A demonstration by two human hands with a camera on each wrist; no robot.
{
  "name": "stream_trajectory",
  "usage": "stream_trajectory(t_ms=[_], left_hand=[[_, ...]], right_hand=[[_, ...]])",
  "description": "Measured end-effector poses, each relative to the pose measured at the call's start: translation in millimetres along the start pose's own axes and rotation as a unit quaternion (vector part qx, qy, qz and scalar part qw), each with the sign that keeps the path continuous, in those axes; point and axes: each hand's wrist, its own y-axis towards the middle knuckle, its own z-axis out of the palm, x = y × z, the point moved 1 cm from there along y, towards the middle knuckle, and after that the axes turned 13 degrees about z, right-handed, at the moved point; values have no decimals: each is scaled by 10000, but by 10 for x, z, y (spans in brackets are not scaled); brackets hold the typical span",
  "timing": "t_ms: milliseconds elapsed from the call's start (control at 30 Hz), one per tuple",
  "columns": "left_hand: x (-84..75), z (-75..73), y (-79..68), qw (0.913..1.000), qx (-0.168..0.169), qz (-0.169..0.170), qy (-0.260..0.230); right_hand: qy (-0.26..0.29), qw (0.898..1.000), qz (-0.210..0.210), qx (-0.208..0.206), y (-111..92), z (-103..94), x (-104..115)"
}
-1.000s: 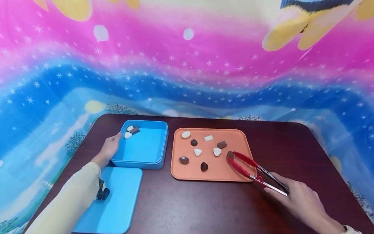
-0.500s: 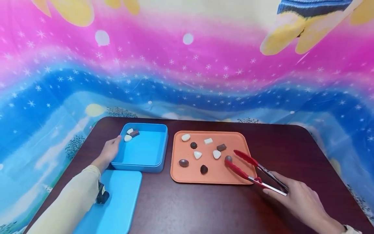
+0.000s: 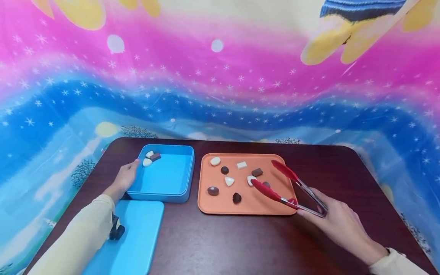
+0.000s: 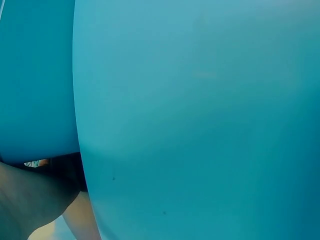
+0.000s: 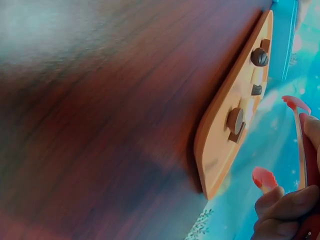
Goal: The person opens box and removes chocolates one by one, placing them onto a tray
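My left hand (image 3: 126, 176) grips the left wall of a blue box (image 3: 165, 173), in the head view. Inside the box's back left corner lie two white chocolates (image 3: 147, 162) and a brown bar-shaped chocolate (image 3: 155, 157). With my right hand (image 3: 343, 225) I hold red-tipped metal tongs (image 3: 311, 193) over the orange tray (image 3: 247, 208). Their arms are spread, nothing between the tips. The lower tip partly covers a white chocolate (image 3: 250, 179) and a brown rounded chocolate (image 3: 266, 185). In the right wrist view the tongs' red tip (image 5: 264, 177) shows above the tray's level.
Several more brown and white chocolates lie spread on the tray, among them a dark brown one (image 3: 236, 198) and a brown oval one (image 3: 213, 190). A blue lid (image 3: 137, 236) lies in front of the box, under my left forearm. A patterned cloth (image 3: 213, 99) hangs behind the table.
The tongs have opened and let go of the brown rounded chocolate, which lies on the tray. They have risen slightly and shifted left. My left hand stays on the box.
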Motion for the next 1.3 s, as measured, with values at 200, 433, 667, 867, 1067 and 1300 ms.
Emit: stream_trajectory(t_ms=[200, 433, 667, 867, 1067, 1300], left_hand=[[-28, -34, 11, 10000, -36, 35, 18], [-20, -42, 26, 10000, -42, 15, -20], [-8, -23, 10, 9999, -89, -73, -51], [-1, 6, 0, 9999, -70, -38, -104], [6, 31, 4, 9999, -76, 25, -94], [21, 34, 17, 9999, -129, 62, -16]], right_hand=[[152, 9998, -82, 61, 71, 101, 146], [417, 9988, -206, 135, 75, 236, 330], [533, 9980, -284, 182, 97, 260, 493], [567, 9972, -440, 199, 127, 284, 641], [616, 9952, -722, 245, 170, 335, 803], [756, 9921, -980, 201, 227, 426, 1007]])
